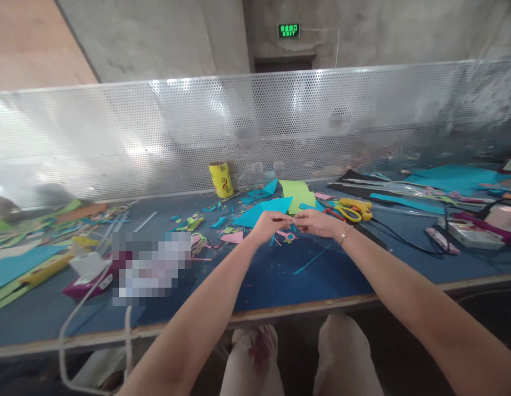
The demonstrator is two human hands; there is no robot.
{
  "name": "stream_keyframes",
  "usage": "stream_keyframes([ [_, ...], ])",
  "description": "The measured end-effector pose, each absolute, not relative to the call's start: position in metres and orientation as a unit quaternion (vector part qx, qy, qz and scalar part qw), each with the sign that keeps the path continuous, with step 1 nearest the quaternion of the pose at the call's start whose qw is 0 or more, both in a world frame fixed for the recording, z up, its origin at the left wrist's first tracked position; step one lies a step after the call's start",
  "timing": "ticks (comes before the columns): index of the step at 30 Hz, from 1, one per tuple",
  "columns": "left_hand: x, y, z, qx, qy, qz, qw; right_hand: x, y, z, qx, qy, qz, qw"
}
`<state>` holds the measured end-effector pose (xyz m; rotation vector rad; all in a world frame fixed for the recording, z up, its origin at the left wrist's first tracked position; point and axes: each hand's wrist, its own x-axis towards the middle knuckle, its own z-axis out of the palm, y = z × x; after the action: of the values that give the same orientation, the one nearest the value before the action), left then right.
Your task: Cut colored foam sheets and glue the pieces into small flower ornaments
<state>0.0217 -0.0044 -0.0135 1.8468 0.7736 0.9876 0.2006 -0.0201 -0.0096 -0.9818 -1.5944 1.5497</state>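
Above the desk (272, 289), well back from its near edge, the left hand (264, 227) and right hand (317, 222) meet, fingertips pinching a tiny piece (294, 226), too small to identify; blue paper (261, 209) lies just behind; a yellow roll (221, 180) stands near the far edge.

Paper scraps (232, 237) lie on the table (259, 291) — cylinder (222, 181) behind, glue gun (361, 206) right.

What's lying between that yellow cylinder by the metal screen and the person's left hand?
In the head view, blue paper and a few small scraps lie between the yellow cylinder and the left hand.
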Motion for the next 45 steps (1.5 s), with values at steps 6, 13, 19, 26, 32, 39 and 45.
stream_keyframes([
  [6, 0.023, 0.001, -0.017, 0.768, 0.298, 0.387, 0.414, 0.200, -0.018, -0.012, -0.378, -0.618, 0.592, 0.352],
  [13, 0.015, -0.002, -0.012, 0.890, 0.336, 0.264, 0.156, 0.202, -0.012, -0.014, -0.419, -0.581, 0.548, 0.431],
  [19, 0.013, -0.003, -0.013, 0.894, 0.345, 0.158, 0.237, 0.204, -0.008, -0.016, -0.437, -0.581, 0.507, 0.463],
  [26, 0.014, 0.001, -0.016, 0.871, 0.347, 0.171, 0.304, 0.205, -0.007, -0.018, -0.445, -0.591, 0.492, 0.459],
  [32, 0.022, -0.007, -0.014, 0.889, 0.381, 0.195, 0.164, 0.201, -0.014, -0.013, -0.440, -0.590, 0.498, 0.458],
  [39, 0.026, -0.008, -0.017, 0.882, 0.425, 0.144, 0.146, 0.201, -0.013, -0.013, -0.438, -0.577, 0.504, 0.471],
  [45, 0.026, -0.007, -0.017, 0.870, 0.412, 0.154, 0.223, 0.202, -0.013, -0.011, -0.445, -0.574, 0.508, 0.463],
])
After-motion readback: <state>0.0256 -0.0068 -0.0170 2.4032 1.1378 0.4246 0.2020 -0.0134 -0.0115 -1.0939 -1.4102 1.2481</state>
